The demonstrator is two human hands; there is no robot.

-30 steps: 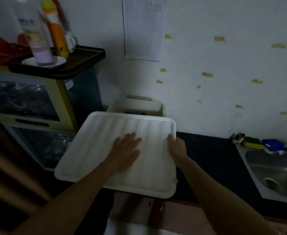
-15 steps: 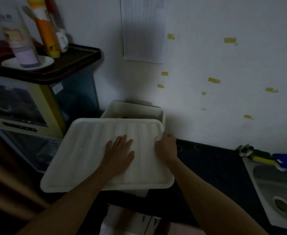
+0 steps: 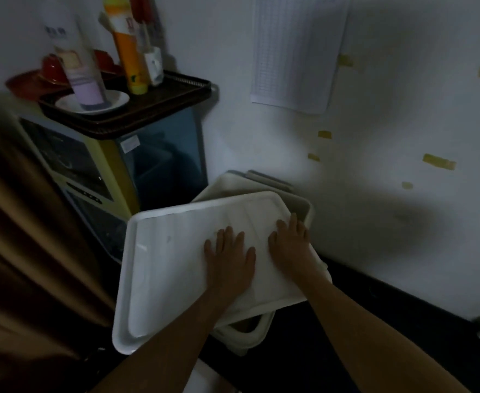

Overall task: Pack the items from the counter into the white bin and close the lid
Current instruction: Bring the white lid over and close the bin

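Mid-frame, the white lid [image 3: 176,265] lies askew over the white bin [image 3: 299,207], whose rim shows at its upper right and below. The left hand [image 3: 230,258] lies flat on the lid with fingers spread. The right hand [image 3: 289,243] rests beside it near the lid's right edge, fingers straight and slightly apart.

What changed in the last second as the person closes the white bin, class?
The lid moved away from the person and down onto the white bin, where it lies skewed, not seated. The right hand left its grip on the lid's edge and now presses flat on top. The left hand stays flat on the lid.
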